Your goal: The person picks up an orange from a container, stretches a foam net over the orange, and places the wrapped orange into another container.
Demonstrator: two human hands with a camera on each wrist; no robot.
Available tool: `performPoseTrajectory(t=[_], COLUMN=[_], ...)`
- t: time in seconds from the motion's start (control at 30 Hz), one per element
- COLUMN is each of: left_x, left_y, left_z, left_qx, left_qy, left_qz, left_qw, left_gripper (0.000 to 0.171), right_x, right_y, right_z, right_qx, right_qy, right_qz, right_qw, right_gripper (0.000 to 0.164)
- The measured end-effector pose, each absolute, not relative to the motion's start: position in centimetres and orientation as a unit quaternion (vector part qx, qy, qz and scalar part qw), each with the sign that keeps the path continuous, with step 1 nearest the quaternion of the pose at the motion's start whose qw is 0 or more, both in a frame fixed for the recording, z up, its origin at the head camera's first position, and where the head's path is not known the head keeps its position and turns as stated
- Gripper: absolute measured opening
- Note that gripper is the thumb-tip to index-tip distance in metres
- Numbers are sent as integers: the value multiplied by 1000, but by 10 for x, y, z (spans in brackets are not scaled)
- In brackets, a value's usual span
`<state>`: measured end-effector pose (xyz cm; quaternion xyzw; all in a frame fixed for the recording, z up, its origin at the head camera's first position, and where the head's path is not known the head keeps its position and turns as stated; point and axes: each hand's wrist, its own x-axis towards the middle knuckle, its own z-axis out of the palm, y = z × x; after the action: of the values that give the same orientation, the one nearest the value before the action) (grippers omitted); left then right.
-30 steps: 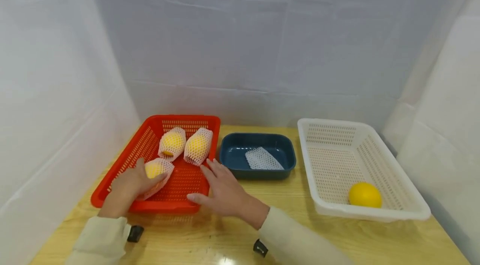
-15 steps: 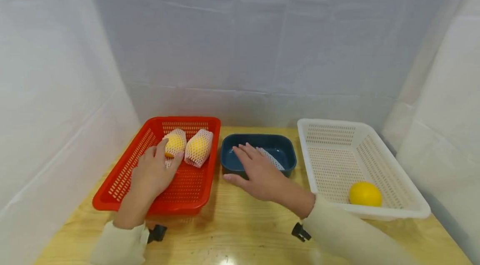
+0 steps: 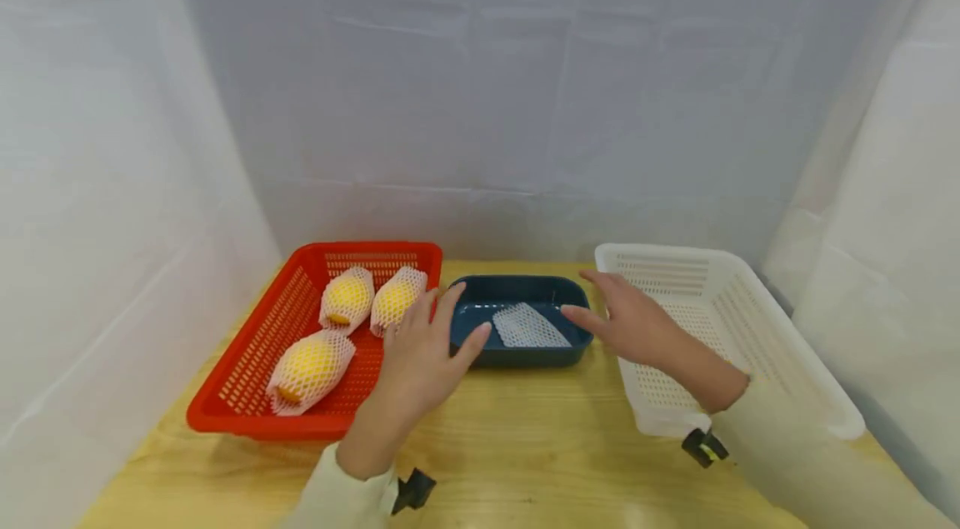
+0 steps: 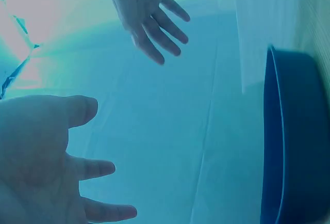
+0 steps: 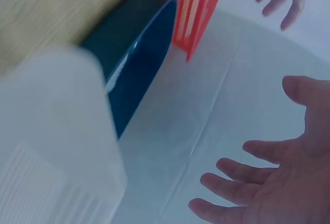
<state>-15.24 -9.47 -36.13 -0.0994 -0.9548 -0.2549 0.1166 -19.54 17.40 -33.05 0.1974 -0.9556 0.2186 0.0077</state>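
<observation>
My left hand (image 3: 420,362), fingers spread and holding nothing, hovers over the right side of the red basket (image 3: 198,412), at the left end of the dark blue tray (image 3: 525,358). Also spread and holding nothing, my right hand (image 3: 637,325) is above the white basket's (image 3: 851,421) left rim, thumb toward the tray. A white foam net sleeve (image 3: 528,326) lies in the tray. In the red basket rest three yellow fruits in foam nets: a near fruit (image 3: 307,371), a back fruit (image 3: 347,298) and a right fruit (image 3: 397,296), the last partly behind my left fingers.
The tray stands between the two baskets on a wooden table (image 3: 525,446). A white sheet (image 3: 480,96) hangs behind and at both sides. My right forearm and sleeve cover the white basket's near right part.
Both hands have moved right: the left from the near fruit toward the tray, the right from the red basket past the tray to the white basket. The arm now hides the loose yellow fruit there.
</observation>
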Motion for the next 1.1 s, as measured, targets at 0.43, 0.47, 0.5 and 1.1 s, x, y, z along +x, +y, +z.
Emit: performPoseTrajectory(t=[0.43, 0.47, 0.5, 1.1], left_x=[-162, -163, -163, -168], left_y=[-5, 1, 6, 67], left_z=[-371, -373, -376, -426], left_qx=[-176, -178, -180, -215], left_qy=[-949, -949, -949, -956], left_qz=[-261, -261, -259, -195], left_qw=[11, 5, -1, -44], left_gripper=[72, 72, 72, 66], right_x=[-237, -239, -242, -272], right_y=[273, 276, 280, 340], right_z=[-326, -327, -329, -351], right_qx=[138, 136, 134, 16], right_qy=[-979, -979, -979, -931], right_qz=[136, 133, 128, 139], right_qw=[-59, -70, -79, -338], right_gripper=[84, 84, 84, 104])
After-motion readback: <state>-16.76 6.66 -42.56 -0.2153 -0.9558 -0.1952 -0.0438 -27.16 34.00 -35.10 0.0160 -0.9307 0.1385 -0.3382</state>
